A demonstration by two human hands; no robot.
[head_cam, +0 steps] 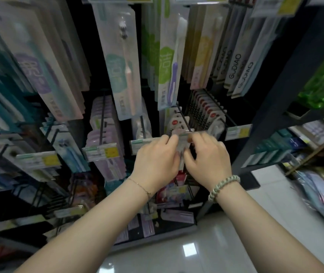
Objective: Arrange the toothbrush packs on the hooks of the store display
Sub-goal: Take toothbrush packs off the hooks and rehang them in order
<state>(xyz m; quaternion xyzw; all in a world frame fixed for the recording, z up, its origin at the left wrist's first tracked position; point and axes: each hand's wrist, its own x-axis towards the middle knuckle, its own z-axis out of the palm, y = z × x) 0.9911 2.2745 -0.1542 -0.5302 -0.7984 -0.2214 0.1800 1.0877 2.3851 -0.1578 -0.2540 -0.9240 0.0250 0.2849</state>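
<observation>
Head view: dark wire-and-panel store display fills the frame, hooks loaded in tiers. Tall carded blister packs hang along the top, e.g. the pale pack with a pink toothbrush and the green-and-white pack with a purple-handled brush. Shorter packs sit on the tier below.

Left hand and right hand meet at centre. Both pinch the upper end of one small whitish toothbrush pack, one hand on each side. The rest of the pack hangs down between the palms. It's blurred, so no print or hang hole is readable.

The pack's top is just at the front tip of the black wire hook, which already carries white packs with a red dot. I can't tell whether the card is on the wire yet.

Handling, my read:
- Light: thin card plus clear plastic blister.
- Card flexes easily and the header around the hole probably tears if forced.
- Blister face is likely slick, so grip the card edges instead.
- Best hold is as shown: fingertips either side of the header, close to the hole, keeping it flat and square to the hook tip.
- Pinching lower down would let the top flop and miss the wire.
</observation>
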